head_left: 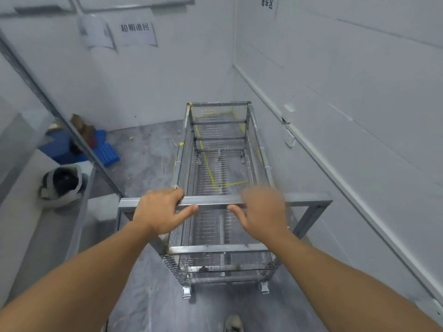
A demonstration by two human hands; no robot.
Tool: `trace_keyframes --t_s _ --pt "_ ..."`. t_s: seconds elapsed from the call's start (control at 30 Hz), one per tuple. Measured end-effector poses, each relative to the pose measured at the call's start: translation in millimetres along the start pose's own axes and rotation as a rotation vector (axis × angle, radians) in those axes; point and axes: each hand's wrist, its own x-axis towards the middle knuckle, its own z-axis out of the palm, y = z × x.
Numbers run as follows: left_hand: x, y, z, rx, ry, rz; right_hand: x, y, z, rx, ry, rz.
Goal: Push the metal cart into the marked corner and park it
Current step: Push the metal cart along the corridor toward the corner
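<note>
The metal cart [220, 249], a long wire-mesh basket on castors, stands lengthwise in front of me with its far end close to the corner of two white walls. Yellow tape lines [211, 174] on the grey floor show through its mesh. My left hand [160, 209] is wrapped around the square steel handle bar [306, 201]. My right hand [263, 212] is blurred over the same bar, fingers curled above it and thumb under; I cannot tell whether it grips.
A white wall runs along the cart's right side, with a sign [266, 2] above the corner. On the left stand a slanted metal rail [72, 137], a blue crate [106, 154], cardboard scraps and a white bag [62, 185]. My shoe [233, 323] shows below.
</note>
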Motion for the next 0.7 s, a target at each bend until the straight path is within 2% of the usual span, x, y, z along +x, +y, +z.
trace_keyframes --t_s 0.7 --pt "302 -139 76 -0.001 0.012 0.009 298 62 144 -0.042 -0.080 0.019"
